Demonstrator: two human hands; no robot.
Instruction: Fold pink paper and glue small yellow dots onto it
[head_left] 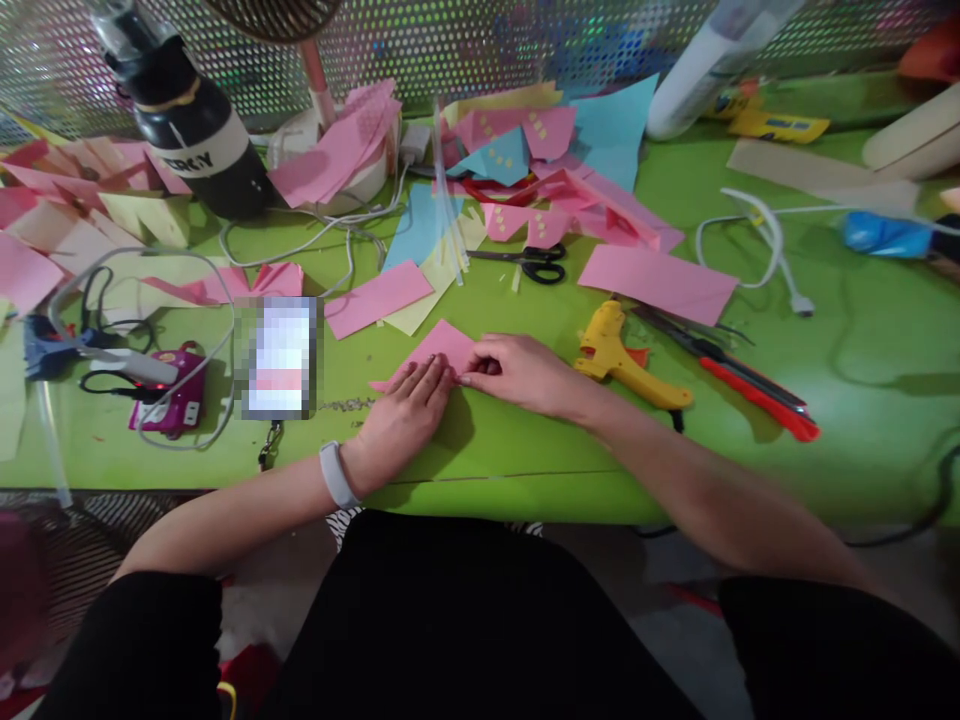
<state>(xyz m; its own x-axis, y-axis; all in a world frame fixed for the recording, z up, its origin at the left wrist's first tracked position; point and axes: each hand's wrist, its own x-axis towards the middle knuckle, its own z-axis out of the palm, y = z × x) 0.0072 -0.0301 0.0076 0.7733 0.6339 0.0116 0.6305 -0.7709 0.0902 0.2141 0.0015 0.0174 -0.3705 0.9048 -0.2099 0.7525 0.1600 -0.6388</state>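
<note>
A folded piece of pink paper (444, 342) lies on the green tabletop in front of me, its upper part coming to a point. My left hand (409, 405) rests flat on its lower left part, fingers stretched out. At the paper's right corner, my right hand (510, 372) pinches the edge between thumb and curled fingers. The two hands nearly meet at the fingertips. Part of the paper's lower edge is hidden under my left hand. Just right of my right hand lies a yellow glue gun (626, 360).
Scissors (541, 264), pink paper strips (379, 298) and a red utility knife (757, 385) lie around. A phone (281, 357) and a purple power strip (171, 390) with cables are at left. Behind stand a black bottle (196, 130) and folded paper pieces (517, 130).
</note>
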